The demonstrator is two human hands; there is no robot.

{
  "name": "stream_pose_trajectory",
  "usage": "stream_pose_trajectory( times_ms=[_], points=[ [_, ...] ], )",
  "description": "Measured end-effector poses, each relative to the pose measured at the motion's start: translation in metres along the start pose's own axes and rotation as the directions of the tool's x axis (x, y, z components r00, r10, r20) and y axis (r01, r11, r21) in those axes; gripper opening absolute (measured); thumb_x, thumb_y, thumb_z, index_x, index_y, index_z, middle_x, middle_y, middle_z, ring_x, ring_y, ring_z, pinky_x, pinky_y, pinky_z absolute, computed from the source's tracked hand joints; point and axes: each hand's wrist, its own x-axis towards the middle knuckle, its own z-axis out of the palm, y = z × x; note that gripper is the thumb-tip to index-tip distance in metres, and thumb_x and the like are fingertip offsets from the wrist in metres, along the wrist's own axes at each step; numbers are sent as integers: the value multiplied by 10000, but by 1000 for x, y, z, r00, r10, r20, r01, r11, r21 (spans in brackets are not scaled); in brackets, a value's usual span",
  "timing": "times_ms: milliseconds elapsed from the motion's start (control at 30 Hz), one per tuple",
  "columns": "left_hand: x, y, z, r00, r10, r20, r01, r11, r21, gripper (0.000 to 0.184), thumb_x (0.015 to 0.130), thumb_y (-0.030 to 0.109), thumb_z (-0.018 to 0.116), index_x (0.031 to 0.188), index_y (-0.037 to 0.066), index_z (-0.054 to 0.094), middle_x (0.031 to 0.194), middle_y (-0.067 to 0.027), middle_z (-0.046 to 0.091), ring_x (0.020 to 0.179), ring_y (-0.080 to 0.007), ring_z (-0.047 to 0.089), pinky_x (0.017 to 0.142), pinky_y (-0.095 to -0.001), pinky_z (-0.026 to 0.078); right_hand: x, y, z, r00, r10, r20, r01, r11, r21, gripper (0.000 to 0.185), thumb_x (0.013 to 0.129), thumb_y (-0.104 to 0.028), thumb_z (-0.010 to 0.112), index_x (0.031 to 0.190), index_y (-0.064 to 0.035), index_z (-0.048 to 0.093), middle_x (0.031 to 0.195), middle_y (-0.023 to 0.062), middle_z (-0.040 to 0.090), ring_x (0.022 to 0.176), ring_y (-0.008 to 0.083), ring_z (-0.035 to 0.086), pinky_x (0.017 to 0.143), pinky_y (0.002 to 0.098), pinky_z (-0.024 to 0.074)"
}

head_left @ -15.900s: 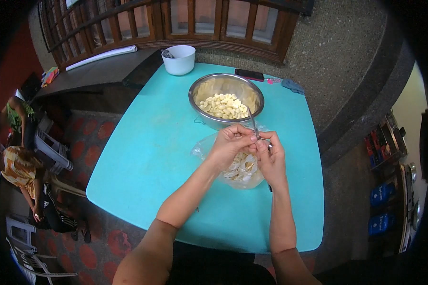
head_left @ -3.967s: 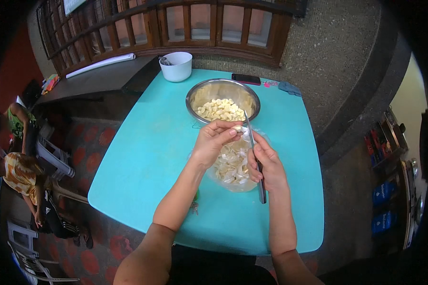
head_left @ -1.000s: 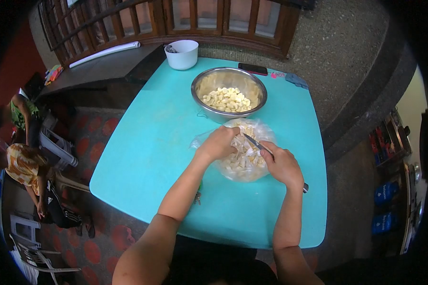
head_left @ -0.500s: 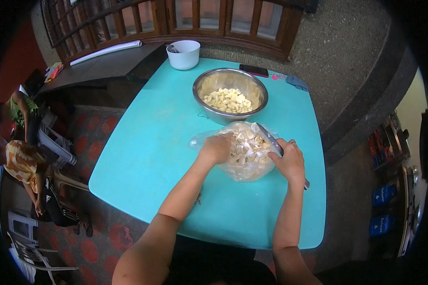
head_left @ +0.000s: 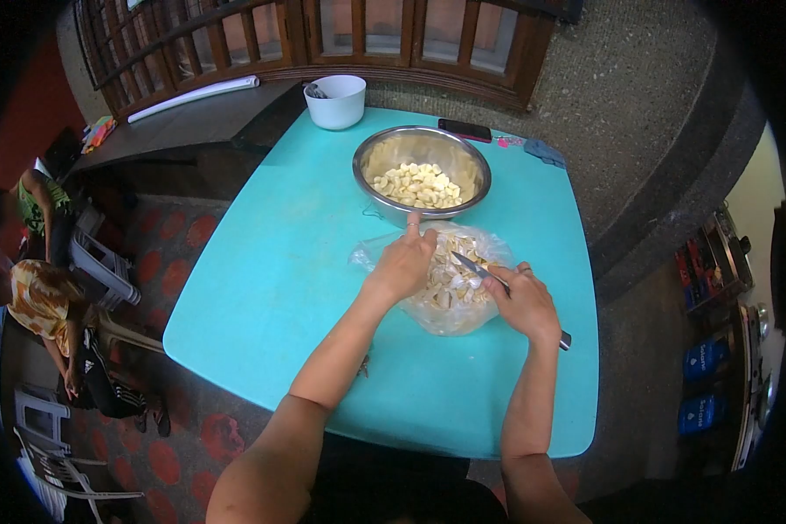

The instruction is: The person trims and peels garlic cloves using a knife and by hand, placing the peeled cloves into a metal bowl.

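In my right hand (head_left: 529, 301) is a knife (head_left: 473, 265), its blade pointing left over a clear plastic bag (head_left: 450, 321) and its dark handle end sticking out below the palm. Whitish pieces with skins (head_left: 450, 284), which look like garlic cloves, fill the open bag. My left hand (head_left: 402, 266) is over the bag's left side, index finger stretched toward the bowl and thumb apart, with nothing visible in it. Just beyond stands a steel bowl (head_left: 371, 192) holding peeled pale cloves (head_left: 417, 185).
The turquoise table (head_left: 253, 262) carries a white bowl (head_left: 336, 106), a phone (head_left: 465, 130) and a blue-grey cloth (head_left: 544, 153) along its far edge. Two people sit at the left, one in a patterned shirt (head_left: 45, 293), near plastic chairs (head_left: 105, 266). A wall pillar (head_left: 672, 175) rises at the right.
My left hand has lifted and its fingers have stretched out toward the steel bowl. The knife blade has swung lower and further left over the bag.
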Motion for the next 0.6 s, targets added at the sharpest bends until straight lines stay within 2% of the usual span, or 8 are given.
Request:
stream_pose_trajectory(
  times_ms=[100,167,267,300,367,467,600],
  points=[
    [1,-1,-3,986,-100,131,90,993,80,370,679,-83,486,1044,-43,536,1218,-310,436,976,-424,568,850,-458,472,5,1,1,996,42,76,-42,999,4,292,883,-267,536,1057,-60,644,901,183,597,885,335,584,776,419,456],
    [2,-9,0,974,-132,186,105,983,150,388,667,-86,488,1049,-59,553,1226,-325,437,989,-421,567,861,-450,471,1,-2,-3,1000,15,9,-16,999,50,283,884,-245,532,1034,-32,642,901,182,600,874,344,584,781,424,453],
    [2,-22,5,996,51,-75,-41,990,135,283,704,-34,517,977,-110,532,1197,-371,449,959,-411,589,829,-424,497,3,-1,-3,989,-25,-147,43,993,115,288,884,-233,535,1020,-1,637,903,193,609,877,356,586,797,430,449],
    [3,-25,4,995,63,-78,-54,992,111,288,698,-31,522,975,-110,533,1211,-375,433,948,-413,592,825,-423,499,4,0,-2,978,-37,-208,65,989,134,293,883,-233,538,1018,8,636,904,199,612,882,360,587,803,432,448],
    [5,-29,0,993,85,-87,-80,995,62,296,687,-25,534,971,-109,535,1238,-384,402,926,-416,598,817,-420,502,3,-1,-3,979,-30,-203,59,989,137,298,884,-230,539,1016,19,636,903,216,618,894,369,586,812,429,448],
    [2,-18,-10,1000,-5,28,3,998,69,317,670,-14,546,974,-107,534,1264,-408,345,876,-427,609,795,-428,510,3,0,-3,980,-42,-193,65,992,110,298,886,-229,538,1012,21,640,916,243,621,907,381,585,824,429,445],
    [4,-18,-3,998,-65,-14,66,995,80,333,665,-6,549,981,-110,531,1291,-440,268,832,-438,615,766,-439,518,4,1,-1,981,-59,-186,82,989,122,293,884,-228,543,996,23,647,930,263,619,897,388,586,821,433,442]
  ],
)
